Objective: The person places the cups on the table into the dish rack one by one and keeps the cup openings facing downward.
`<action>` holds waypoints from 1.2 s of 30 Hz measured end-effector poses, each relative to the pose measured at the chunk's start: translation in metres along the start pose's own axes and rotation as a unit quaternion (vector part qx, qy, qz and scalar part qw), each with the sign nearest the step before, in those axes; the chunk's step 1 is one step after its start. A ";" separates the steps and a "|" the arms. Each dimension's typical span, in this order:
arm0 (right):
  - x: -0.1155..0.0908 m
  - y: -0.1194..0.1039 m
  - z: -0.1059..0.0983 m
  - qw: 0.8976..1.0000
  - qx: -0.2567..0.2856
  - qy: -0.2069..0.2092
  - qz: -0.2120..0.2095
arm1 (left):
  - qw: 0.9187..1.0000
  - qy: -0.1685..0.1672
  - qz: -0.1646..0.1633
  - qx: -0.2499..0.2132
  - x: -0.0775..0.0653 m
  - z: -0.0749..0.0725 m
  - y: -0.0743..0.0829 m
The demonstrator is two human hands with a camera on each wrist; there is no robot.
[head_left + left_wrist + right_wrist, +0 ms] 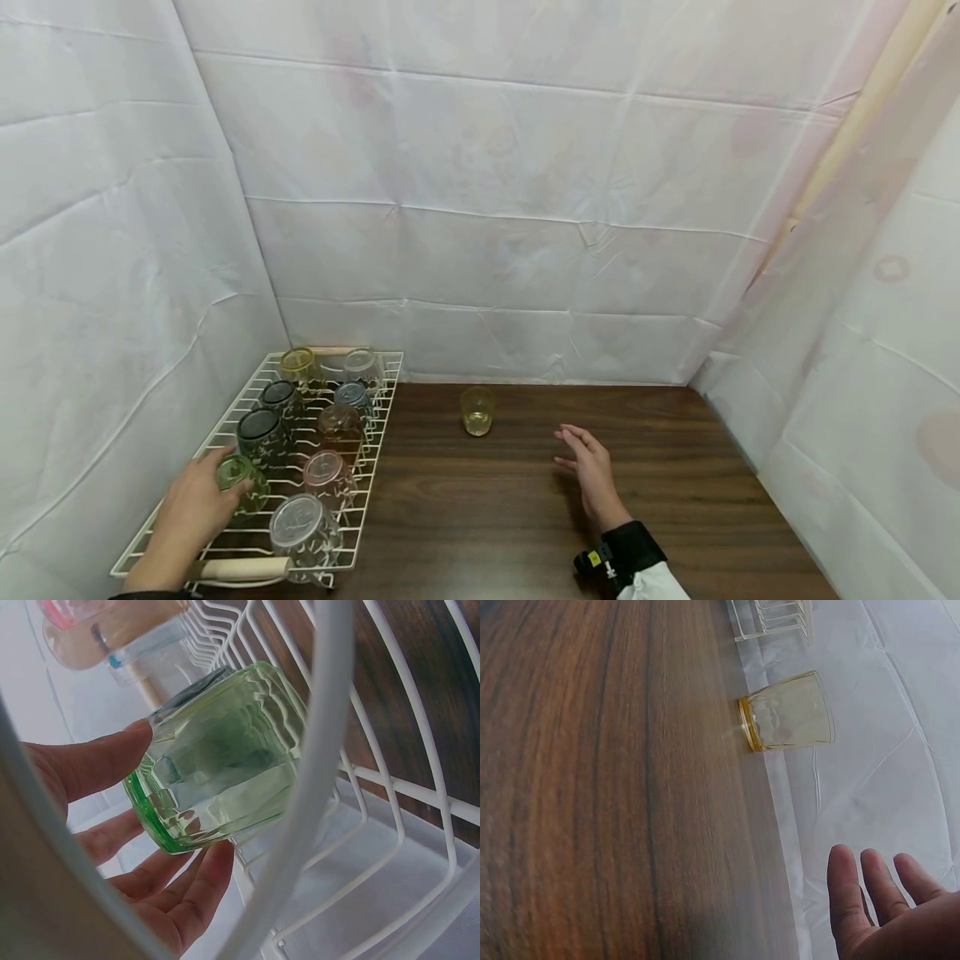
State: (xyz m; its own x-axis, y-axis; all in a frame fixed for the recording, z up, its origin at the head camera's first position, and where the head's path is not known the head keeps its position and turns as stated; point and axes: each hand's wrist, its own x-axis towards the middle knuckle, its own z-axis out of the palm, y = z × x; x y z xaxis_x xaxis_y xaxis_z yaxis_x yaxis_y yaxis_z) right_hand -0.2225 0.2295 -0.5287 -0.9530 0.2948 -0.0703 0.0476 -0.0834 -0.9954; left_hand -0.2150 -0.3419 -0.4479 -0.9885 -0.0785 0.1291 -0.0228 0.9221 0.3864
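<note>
At the near left of the wire rack [358, 500], my left hand [197, 500] holds an upside-down green glass [255, 492] around its base. The left wrist view has the thumb on one side of the green glass [225, 757] and the fingers [199, 892] on the other; its rim is toward the rack wires. My right hand [592, 475] hovers over the table with relaxed fingers and nothing in them. Beyond it to the left, a yellow glass [477, 412] stands upright on the table. The right wrist view also catches this yellow glass [787, 714].
Several other glasses stand upside down in two rows on the rack, among them a clear one [300, 525], a pink one [330, 477] and a dark one [262, 433]. A wooden handle [243, 569] spans the rack's near end. White sheeting [480, 167] encloses the wooden table [480, 517].
</note>
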 end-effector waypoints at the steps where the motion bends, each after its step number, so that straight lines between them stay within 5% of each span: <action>1: 0.000 0.000 0.000 1.000 -0.001 -0.001 0.000 | 1.000 -0.002 -0.002 0.000 0.000 0.000 0.000; 28: 0.002 0.002 0.007 0.999 -0.027 -0.018 -0.013 | 1.000 0.010 0.017 0.006 -0.004 0.005 -0.006; 36: 0.004 -0.006 0.013 0.997 -0.048 -0.019 -0.049 | 0.999 0.020 0.026 0.022 -0.004 0.008 -0.005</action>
State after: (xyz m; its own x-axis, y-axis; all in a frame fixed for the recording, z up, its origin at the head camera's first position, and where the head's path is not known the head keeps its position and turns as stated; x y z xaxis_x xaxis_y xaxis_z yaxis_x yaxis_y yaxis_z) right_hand -0.2305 0.2184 -0.5222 -0.9651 0.2604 0.0284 -0.0198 0.0358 -0.9992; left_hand -0.2119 -0.3431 -0.4572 -0.9819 -0.0433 0.1842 0.0219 0.9409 0.3379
